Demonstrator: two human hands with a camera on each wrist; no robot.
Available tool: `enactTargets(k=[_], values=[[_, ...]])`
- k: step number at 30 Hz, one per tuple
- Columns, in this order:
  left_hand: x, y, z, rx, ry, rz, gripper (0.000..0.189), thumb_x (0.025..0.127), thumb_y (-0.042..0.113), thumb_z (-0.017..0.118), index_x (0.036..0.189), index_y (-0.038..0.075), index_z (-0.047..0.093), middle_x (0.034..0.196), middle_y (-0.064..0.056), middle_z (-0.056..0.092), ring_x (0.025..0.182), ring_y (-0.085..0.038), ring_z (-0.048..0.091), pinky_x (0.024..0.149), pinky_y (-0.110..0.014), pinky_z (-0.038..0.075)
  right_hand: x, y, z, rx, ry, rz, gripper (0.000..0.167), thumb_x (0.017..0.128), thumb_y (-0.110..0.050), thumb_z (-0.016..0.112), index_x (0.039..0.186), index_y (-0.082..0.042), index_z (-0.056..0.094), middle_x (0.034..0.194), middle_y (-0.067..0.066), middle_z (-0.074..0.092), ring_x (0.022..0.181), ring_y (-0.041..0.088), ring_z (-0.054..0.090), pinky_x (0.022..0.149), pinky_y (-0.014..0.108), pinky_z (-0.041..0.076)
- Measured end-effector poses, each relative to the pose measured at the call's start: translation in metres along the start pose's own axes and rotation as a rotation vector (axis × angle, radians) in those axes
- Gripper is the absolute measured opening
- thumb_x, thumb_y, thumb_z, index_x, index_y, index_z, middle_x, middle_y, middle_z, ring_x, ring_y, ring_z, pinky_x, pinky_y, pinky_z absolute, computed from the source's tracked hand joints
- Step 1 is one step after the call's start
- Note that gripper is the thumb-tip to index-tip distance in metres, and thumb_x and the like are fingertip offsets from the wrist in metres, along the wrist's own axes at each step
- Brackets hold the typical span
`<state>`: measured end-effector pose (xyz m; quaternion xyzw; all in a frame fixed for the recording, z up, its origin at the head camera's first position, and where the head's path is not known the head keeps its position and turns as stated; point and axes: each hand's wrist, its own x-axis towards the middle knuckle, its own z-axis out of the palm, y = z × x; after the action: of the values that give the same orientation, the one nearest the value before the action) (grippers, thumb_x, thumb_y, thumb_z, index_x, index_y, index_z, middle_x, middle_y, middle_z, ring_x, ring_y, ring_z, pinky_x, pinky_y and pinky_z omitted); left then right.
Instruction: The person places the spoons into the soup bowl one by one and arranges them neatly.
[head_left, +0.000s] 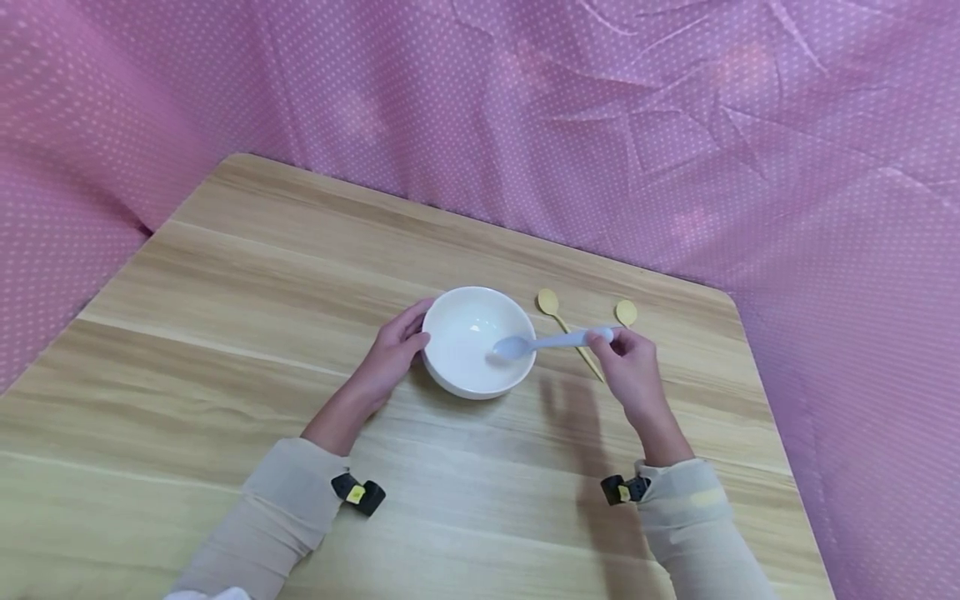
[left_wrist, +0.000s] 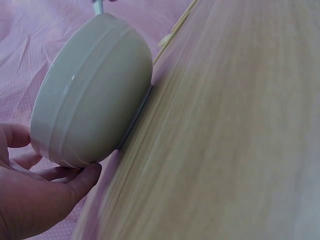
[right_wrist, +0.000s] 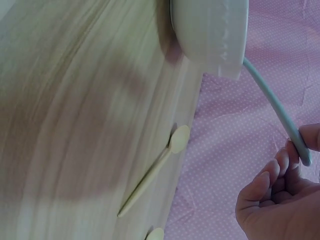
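Your left hand grips the side of the white bowl, which stands upright on the wooden table. Your right hand pinches the pale blue spoon near its handle's end — the head inside the bowl. Two yellow spoons lie nearby.

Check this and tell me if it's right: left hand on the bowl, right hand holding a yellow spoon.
The colour is wrong: the right hand holds a pale blue spoon, as the head view shows. The left hand is on the bowl.
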<state>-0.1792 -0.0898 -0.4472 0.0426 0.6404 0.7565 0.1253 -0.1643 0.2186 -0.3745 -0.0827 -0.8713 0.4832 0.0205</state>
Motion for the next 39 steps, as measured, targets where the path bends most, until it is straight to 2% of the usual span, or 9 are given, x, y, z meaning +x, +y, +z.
enactTargets(k=[6,16,23,29,39], values=[[0.000,0.001,0.000,-0.001,0.003,-0.001,0.052,0.098,0.004,0.040,0.148,0.016,0.031,0.154,-0.005,0.027,0.141,-0.018,0.025,0.114,-0.038,0.027,0.002,0.003,0.006,0.028,0.001,0.006,0.029,0.091,-0.027,0.060,0.090,0.002,0.060,0.070,-0.003,0.041,0.064,0.011,0.037,0.050,0.021,0.030],[0.001,0.002,0.000,0.000,0.010,-0.017,0.053,0.098,0.005,0.040,0.148,0.017,0.031,0.154,-0.005,0.028,0.141,-0.017,0.026,0.114,-0.037,0.029,0.005,0.001,0.015,0.041,-0.023,0.051,0.029,0.092,-0.030,0.060,0.093,-0.001,0.060,0.080,0.001,0.048,0.075,0.014,0.042,0.062,0.023,0.036],[0.001,0.004,0.000,-0.003,0.008,-0.021,0.051,0.098,0.006,0.040,0.147,0.018,0.033,0.152,-0.004,0.031,0.139,-0.015,0.029,0.113,-0.037,0.031,0.007,0.001,0.020,0.047,-0.023,0.054,0.030,0.091,-0.029,0.060,0.093,0.001,0.061,0.076,0.000,0.044,0.071,0.014,0.039,0.058,0.023,0.034],[0.001,0.005,-0.001,-0.014,0.006,-0.022,0.051,0.098,0.005,0.039,0.147,0.017,0.033,0.153,-0.004,0.031,0.139,-0.015,0.028,0.113,-0.036,0.030,0.009,0.000,0.026,0.059,0.004,0.054,0.024,0.090,-0.024,0.061,0.089,0.000,0.061,0.072,-0.003,0.045,0.068,0.012,0.039,0.056,0.022,0.034],[0.001,0.007,-0.002,-0.009,0.014,-0.023,0.051,0.098,0.006,0.040,0.147,0.017,0.033,0.153,-0.004,0.031,0.140,-0.015,0.028,0.113,-0.036,0.030,0.010,0.000,0.034,0.074,-0.013,0.059,0.024,0.090,-0.024,0.062,0.089,0.000,0.062,0.073,-0.002,0.045,0.070,0.013,0.040,0.058,0.023,0.034]])
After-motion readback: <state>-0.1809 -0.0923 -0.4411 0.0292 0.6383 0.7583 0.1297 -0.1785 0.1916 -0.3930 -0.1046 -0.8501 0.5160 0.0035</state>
